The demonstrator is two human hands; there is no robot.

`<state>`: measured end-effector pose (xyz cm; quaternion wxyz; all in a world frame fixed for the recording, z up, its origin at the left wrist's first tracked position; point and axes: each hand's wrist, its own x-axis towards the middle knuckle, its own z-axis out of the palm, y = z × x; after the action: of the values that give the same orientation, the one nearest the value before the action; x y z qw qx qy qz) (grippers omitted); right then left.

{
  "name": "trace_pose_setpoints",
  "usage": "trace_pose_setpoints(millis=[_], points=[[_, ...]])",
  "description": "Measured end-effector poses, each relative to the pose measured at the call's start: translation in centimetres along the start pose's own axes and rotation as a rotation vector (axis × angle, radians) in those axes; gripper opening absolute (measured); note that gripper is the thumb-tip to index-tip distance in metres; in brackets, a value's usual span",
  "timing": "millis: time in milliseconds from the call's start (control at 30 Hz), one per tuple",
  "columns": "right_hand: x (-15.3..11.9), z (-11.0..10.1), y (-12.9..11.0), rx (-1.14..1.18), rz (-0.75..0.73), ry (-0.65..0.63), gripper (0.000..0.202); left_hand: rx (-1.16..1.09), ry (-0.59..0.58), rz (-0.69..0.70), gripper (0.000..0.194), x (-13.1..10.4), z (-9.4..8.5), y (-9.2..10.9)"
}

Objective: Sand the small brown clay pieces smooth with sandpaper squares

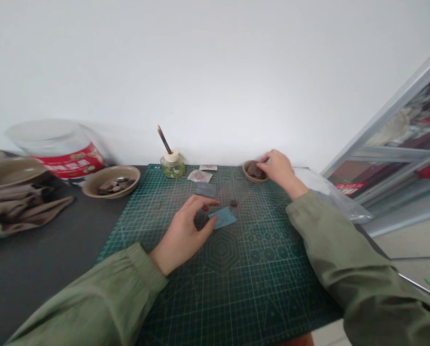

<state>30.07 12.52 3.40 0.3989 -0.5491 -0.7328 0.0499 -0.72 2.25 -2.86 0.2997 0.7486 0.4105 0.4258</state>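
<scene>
My left hand (186, 233) is over the middle of the green cutting mat (215, 293), its thumb and fingers spread apart. Its thumb tip meets the left edge of a small blue sheet (225, 217) in this view; whether it presses on it I cannot tell. A small dark brown piece (233, 203) lies just behind that sheet. At the back right, my right hand (278, 168) reaches over a small tan bowl (246, 175). Its thumb and fingers close on a brown clay-like lump (254, 169) at the bowl's right side.
A grey block (205, 189) and printed paper pieces (199, 176) lie at the mat's back. Behind stands a glass jar (172, 166) holding thin sticks. To the left are a bowl of brown pieces (111, 192), a big tub (67, 154) and brown cloth (20, 206). A plastic bag (337, 197) lies right.
</scene>
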Motion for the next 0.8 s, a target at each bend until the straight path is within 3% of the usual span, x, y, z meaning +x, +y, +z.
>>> trace_pose_setpoints(millis=[100,233,367,500,800], points=[[-0.9,0.1,-1.6,0.161,0.075,-0.053,0.031,-0.074,0.028,-0.051,0.039,0.0,0.1,0.2],[-4.8,1.4,-4.7,0.412,0.141,-0.086,0.030,-0.258,0.007,-0.115,0.059,0.1,0.4,0.7],[-9.3,3.6,-7.0,0.633,0.217,-0.136,0.037,-0.373,-0.046,-0.172,0.044,0.2,0.6,1.3],[-11.2,5.1,-7.4,0.867,0.278,-0.196,0.034,-0.336,-0.026,-0.226,0.029,0.2,0.6,1.4],[-11.2,4.8,-7.5,0.618,0.143,-0.217,0.013,-0.258,-0.054,-0.242,0.026,-0.1,0.7,1.5]])
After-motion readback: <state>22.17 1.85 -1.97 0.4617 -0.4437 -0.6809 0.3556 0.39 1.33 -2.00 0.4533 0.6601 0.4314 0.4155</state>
